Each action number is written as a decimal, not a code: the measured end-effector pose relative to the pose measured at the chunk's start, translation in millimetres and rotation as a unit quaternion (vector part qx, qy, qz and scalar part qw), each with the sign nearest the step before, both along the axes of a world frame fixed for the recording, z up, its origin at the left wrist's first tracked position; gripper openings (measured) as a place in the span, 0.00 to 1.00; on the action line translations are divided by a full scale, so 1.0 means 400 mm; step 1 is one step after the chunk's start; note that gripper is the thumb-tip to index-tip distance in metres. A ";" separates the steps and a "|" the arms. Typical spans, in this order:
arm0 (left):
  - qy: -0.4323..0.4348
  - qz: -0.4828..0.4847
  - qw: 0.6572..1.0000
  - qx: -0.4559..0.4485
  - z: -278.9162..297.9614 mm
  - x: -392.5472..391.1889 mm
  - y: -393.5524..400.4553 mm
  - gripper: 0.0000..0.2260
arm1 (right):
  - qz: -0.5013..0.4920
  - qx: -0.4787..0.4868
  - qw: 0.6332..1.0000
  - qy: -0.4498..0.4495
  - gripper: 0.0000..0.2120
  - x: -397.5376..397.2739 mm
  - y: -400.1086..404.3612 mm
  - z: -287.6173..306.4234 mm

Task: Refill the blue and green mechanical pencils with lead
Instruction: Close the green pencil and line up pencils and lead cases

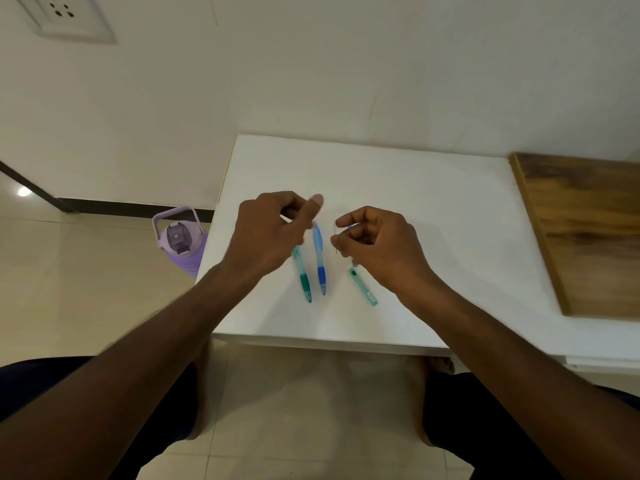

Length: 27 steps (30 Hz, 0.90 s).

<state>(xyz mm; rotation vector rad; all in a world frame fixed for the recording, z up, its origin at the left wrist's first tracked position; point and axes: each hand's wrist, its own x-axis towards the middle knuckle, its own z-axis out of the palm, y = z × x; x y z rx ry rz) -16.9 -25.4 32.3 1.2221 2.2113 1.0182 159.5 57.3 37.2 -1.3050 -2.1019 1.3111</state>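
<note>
A: Soft, even light is filling the room; a lamp is glaring off the floor tiles (24, 191) at far left.
B: The left hand (266, 233) is blurring, and the edges are bowing.

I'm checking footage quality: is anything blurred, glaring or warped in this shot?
Head view: the left hand is motion-blurred, the right hand slightly; both pencils are sharp; a lamp glare spot sits on the floor; the wide lens tilts the wall socket and bows the table edges.

Translucent plastic pencils, blue (319, 258) and green (302, 275), on matt white table (433, 209); grained wooden board (585, 230) beside table.
</note>
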 end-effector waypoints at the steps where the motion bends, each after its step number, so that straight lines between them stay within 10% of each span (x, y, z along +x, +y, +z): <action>1: 0.036 0.006 0.999 -0.025 -0.009 -0.017 0.001 0.20 | -0.009 -0.008 1.000 0.007 0.10 0.005 0.004 0.001; 6: 0.153 -0.006 0.954 -0.260 -0.090 -0.033 -0.009 0.25 | -0.032 -0.068 0.995 0.059 0.06 0.021 0.013 0.011; 12: 0.218 -0.012 0.929 -0.298 -0.117 -0.002 -0.007 0.26 | -0.052 -0.095 0.990 0.091 0.03 0.027 0.021 0.028; 18: 0.163 -0.028 0.953 -0.252 -0.082 0.004 -0.013 0.17 | -0.074 -0.128 0.981 0.124 0.03 0.025 0.033 0.044; 27: 0.049 -0.130 0.989 0.044 0.020 0.051 -0.023 0.06 | -0.105 -0.078 0.971 0.201 0.05 0.025 0.054 0.078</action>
